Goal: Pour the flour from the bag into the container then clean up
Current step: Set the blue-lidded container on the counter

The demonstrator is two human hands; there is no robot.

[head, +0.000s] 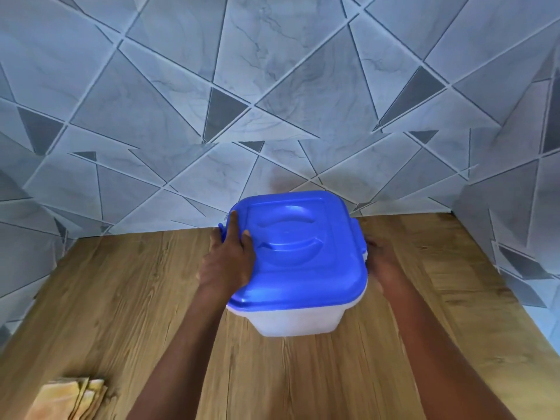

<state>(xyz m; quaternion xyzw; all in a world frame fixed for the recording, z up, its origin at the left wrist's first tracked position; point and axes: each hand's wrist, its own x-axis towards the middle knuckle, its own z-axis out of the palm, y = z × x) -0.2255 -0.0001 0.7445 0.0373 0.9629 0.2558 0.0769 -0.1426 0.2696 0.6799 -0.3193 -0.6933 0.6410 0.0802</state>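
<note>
Nearest me, well to the left of the container and toward my body, a folded orange cloth (68,400) lies on the wooden counter (151,313); I take it to be there for the wiping-up part of the job.

The container (295,321) is my landmark: a translucent white tub under a blue lid (298,247), the lid fully on. It tilts a little toward me and its base seems just off the wood, though I cannot be sure it is lifted. My left hand (228,262) grips its left side, thumb and forefinger laid on top of the lid and the palm against the edge, I think to keep the lid seated while I move the tub. My right hand (383,265) is against the right side, below the blue side latch (357,237); its fingers are hidden behind the tub, so I cannot tell whether they curl around it or only press.

Beyond the container the counter ends at the grey tiled wall (272,101). No flour bag is in view, so pouring looks not yet begun.
</note>
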